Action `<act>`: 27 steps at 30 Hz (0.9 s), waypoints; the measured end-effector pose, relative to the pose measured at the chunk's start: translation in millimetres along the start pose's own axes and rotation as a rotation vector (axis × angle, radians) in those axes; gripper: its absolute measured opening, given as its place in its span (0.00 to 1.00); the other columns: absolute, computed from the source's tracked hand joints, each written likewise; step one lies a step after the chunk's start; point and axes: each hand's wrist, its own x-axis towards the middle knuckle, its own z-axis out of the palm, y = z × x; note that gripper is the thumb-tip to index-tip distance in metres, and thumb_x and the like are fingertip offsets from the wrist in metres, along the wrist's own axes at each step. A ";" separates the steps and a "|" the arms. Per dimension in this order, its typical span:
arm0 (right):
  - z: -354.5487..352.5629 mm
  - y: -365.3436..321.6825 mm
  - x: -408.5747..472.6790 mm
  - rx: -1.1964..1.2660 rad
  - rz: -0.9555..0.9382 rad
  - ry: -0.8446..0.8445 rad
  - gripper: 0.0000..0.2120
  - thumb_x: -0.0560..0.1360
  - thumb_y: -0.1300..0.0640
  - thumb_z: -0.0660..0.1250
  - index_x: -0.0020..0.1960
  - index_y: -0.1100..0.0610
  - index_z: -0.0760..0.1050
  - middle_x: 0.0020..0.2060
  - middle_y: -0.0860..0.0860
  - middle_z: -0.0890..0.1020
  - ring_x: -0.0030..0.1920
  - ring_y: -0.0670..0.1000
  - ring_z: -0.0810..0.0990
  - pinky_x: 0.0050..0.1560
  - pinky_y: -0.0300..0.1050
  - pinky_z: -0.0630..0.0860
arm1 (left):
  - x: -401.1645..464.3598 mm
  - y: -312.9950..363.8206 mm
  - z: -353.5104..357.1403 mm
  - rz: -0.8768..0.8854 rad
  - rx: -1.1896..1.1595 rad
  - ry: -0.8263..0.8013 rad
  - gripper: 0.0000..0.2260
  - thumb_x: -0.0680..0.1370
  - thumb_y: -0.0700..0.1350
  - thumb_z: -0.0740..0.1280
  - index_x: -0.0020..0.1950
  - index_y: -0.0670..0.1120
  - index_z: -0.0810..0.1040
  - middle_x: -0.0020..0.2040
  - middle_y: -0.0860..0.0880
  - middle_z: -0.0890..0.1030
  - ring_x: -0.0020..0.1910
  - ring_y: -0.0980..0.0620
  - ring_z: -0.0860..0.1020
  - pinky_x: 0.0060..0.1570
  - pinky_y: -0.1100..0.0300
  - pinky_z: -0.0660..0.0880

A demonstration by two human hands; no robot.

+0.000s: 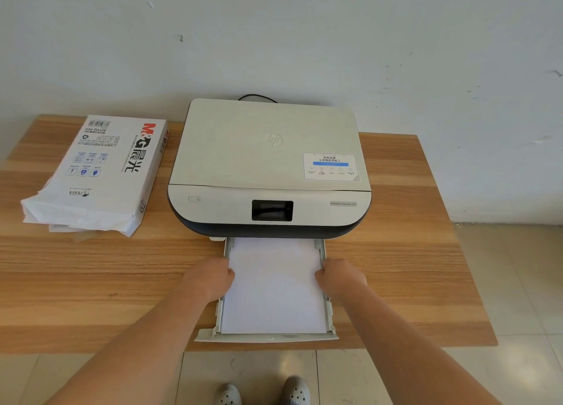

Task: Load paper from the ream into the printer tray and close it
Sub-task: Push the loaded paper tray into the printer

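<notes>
A cream printer [268, 161] with a dark base stands at the back of the wooden table. Its paper tray [265, 337] is pulled out toward me, past the table's front edge. A stack of white paper [274, 285] lies flat in the tray. My left hand [210, 278] grips the paper's left edge at the tray's left wall. My right hand [338, 276] grips the right edge at the right wall. To the left lies the opened paper ream [100, 173], its wrapper torn at the near end with sheets showing.
The wooden table [411, 252] stands against a white wall. A black cable [257, 97] runs behind the printer. Tiled floor and my two shoes [262, 392] show below the table's front edge.
</notes>
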 end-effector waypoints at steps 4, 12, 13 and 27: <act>2.1 2.5 -1.5 -0.007 -0.010 0.023 0.08 0.76 0.54 0.53 0.46 0.52 0.71 0.40 0.50 0.78 0.42 0.53 0.79 0.38 0.44 0.73 | -2.7 -0.4 -0.8 0.007 0.018 0.017 0.11 0.81 0.49 0.54 0.51 0.48 0.75 0.42 0.51 0.76 0.42 0.55 0.75 0.42 0.60 0.73; 5.7 -2.2 1.2 -0.008 0.029 0.025 0.14 0.76 0.58 0.53 0.55 0.56 0.74 0.47 0.53 0.80 0.45 0.55 0.80 0.40 0.44 0.73 | -1.8 2.2 5.1 -0.015 -0.004 0.009 0.13 0.82 0.48 0.54 0.59 0.45 0.74 0.49 0.49 0.77 0.45 0.53 0.75 0.44 0.61 0.71; 6.3 -2.6 1.2 -0.014 0.031 0.029 0.14 0.76 0.58 0.53 0.55 0.56 0.74 0.47 0.53 0.80 0.45 0.55 0.80 0.39 0.44 0.73 | -1.9 2.6 5.0 -0.014 -0.005 0.006 0.13 0.82 0.48 0.54 0.59 0.45 0.74 0.50 0.49 0.77 0.46 0.53 0.75 0.45 0.61 0.71; 7.5 5.1 -34.1 0.021 -0.182 0.218 0.17 0.79 0.40 0.55 0.44 0.53 0.71 0.39 0.49 0.77 0.38 0.50 0.77 0.39 0.46 0.78 | -39.4 14.6 1.9 0.149 -0.008 0.146 0.11 0.81 0.54 0.56 0.45 0.49 0.71 0.38 0.51 0.76 0.35 0.56 0.74 0.32 0.63 0.68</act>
